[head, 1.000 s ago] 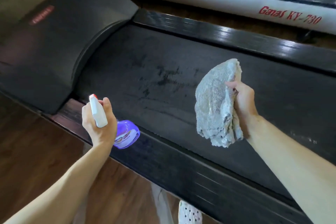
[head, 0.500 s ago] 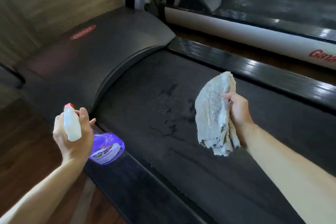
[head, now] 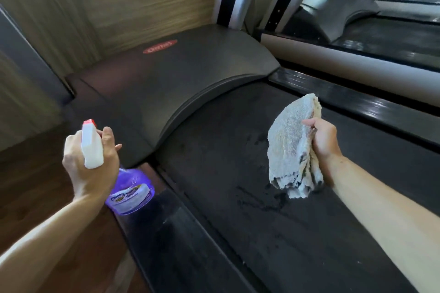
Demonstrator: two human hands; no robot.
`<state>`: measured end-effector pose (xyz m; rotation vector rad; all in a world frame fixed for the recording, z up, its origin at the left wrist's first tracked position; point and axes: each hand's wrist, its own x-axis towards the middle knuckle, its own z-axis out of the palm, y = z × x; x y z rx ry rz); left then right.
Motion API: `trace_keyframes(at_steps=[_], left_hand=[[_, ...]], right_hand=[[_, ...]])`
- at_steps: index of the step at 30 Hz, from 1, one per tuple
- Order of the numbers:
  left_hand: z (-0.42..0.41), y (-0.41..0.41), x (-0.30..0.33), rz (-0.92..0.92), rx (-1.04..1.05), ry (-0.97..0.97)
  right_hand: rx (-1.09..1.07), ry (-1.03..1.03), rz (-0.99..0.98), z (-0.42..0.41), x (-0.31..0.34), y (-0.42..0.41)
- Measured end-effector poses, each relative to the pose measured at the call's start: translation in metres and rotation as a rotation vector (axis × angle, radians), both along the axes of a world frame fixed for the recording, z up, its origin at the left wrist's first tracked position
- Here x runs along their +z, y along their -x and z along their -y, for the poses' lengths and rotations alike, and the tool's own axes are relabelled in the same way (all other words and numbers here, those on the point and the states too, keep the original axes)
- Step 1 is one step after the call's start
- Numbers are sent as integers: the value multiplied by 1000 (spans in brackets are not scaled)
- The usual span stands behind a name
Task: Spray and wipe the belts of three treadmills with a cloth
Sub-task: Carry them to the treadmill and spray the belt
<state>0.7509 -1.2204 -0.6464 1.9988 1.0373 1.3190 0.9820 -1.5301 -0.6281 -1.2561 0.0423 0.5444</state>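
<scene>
2 bare hands (head: 91,164) (head: 325,140). 1 purple spray bottle w/ white trigger head (head: 129,194). 1 crumpled grey terry cloth (head: 290,147). 2 dark treadmills w/ black belts (head: 273,209) (head: 390,33).

Gym or fitness room is shown. A treadmill (head: 273,173) with dark belt and curved motor cover (head: 190,83) bearing a red oval logo is seen up close; a second treadmill (head: 371,31) is lined up just beside it. Wood-effect floor (head: 35,185) and panelled wall (head: 119,2) are visible.
</scene>
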Motion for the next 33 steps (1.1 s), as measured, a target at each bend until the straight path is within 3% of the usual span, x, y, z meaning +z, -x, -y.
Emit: trace_keyframes(at_steps=[18,27,29,33], left_hand=[[-57,-10,-28,-19,26,-52],[-43,13,-29,-10,-188,51],[-46,23,-31,45,-240,-60],[-39,27,-10,136,-236,-465]], right_hand=[[58,16,62,-83,-32,7],[96,47,64,-98,-35,19],[93,58,69,-99,-37,19],[81,85,74,-97,-38,15]])
